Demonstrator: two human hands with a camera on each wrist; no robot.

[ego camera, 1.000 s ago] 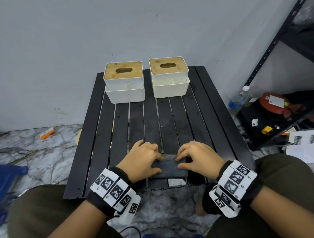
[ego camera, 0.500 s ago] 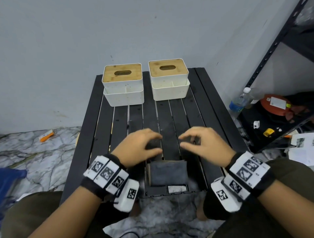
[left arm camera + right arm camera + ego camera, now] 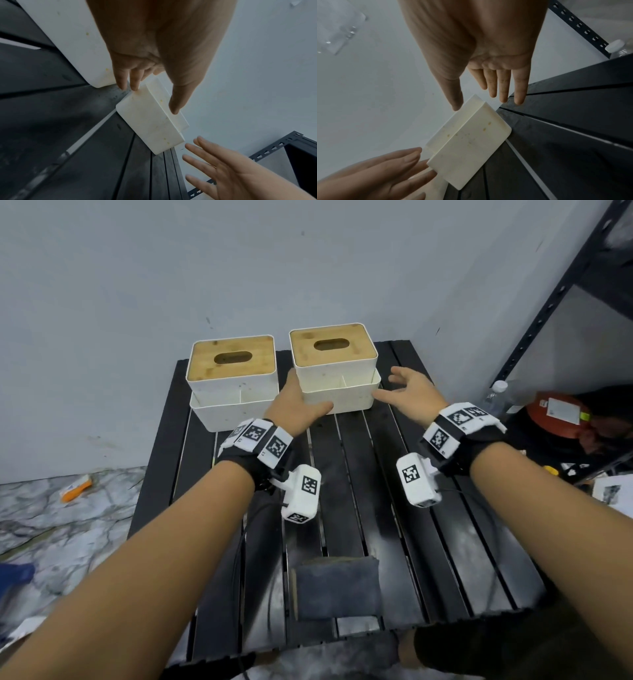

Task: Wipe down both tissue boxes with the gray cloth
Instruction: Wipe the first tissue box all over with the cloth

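Right tissue box (image 3: 334, 371) sat at table (image 3: 445, 542) far edge, long axis left-right, between hands. Left hand (image 3: 294, 405) touching its left end, fingers straight. Right hand (image 3: 411, 393) spread, just off right end. Gray cloth (image 3: 337, 587) lay folded at near edge, unheld.

Two white tissue boxes (image 3: 233, 385) (image 3: 334, 368) with wooden lids are standing upright side by side; folded gray cloth (image 3: 337, 587) is lying flat nearer
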